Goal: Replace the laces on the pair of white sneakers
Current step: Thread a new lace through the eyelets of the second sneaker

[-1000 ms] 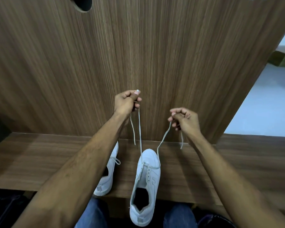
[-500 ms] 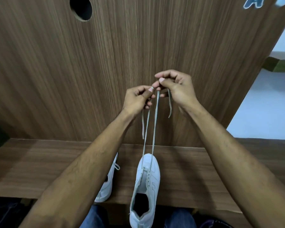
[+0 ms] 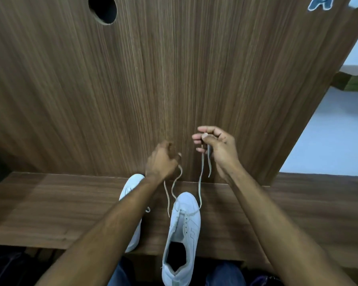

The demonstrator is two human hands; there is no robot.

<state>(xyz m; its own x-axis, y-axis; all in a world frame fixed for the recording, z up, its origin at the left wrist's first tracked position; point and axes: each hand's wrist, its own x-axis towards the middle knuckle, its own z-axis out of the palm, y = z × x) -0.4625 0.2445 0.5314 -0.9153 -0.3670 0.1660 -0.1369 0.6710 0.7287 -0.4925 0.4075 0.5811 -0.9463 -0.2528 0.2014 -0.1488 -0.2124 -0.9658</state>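
A white sneaker (image 3: 182, 234) lies on the wooden table (image 3: 50, 207), toe pointing away, its heel over the near edge. A pale lace (image 3: 200, 182) runs through its front eyelets, and both ends rise up from the toe. My left hand (image 3: 160, 162) grips the left strand just above the toe. My right hand (image 3: 217, 147) pinches the right strand between thumb and forefinger, slightly higher, with the tip dangling below. The second white sneaker (image 3: 132, 188) lies to the left, mostly hidden under my left forearm.
A tall wooden panel (image 3: 174, 79) stands upright right behind the shoes, with a round hole (image 3: 102, 9) near its top. My knees in blue jeans (image 3: 225, 275) sit below the table's near edge. A pale floor (image 3: 335, 141) shows at the right.
Both hands have dropped from high against the panel, where they met, to just above the shoe's toe, and have moved slightly apart. The lace strands hang slacker.
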